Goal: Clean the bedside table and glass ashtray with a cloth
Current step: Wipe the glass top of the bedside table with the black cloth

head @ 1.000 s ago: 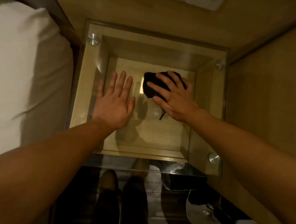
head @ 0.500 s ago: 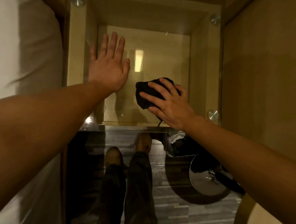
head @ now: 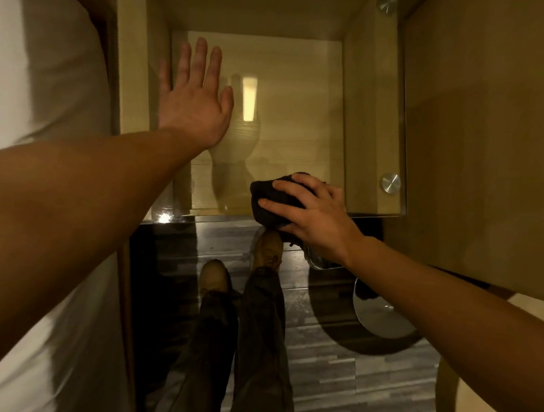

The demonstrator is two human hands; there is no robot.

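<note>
We are in the wiping step: our right hand [head: 319, 220] presses a bunched dark cloth [head: 272, 201] flat against the glass worktop [head: 378, 116], fingers spread over it and curled down on its edges, right at the near edge of the worktop, toward its near right corner. Part of the cloth seems to hang just past that edge, so we judge this pass is at its end. Our left hand [head: 194, 99] lies open and flat on the glass, fingers apart and holding nothing, toward the left side of the worktop and well apart from the cloth; it looks to be bracing us. The next move, as we read it, calls for carrying the cloth back across the worktop toward its far edge, with steady downward pressure, and for lifting the left hand so the strip beneath it gets wiped too. The glass ashtray is not in view, so that part of the task seems still to come. The worktop is a clear, square glass sheet, smooth and reflective, fixed by round brushed-metal studs [head: 390, 183] at its corners over a pale wood box with a fine grain. The cloth looks soft, matte and crumpled into a lump.
</note>
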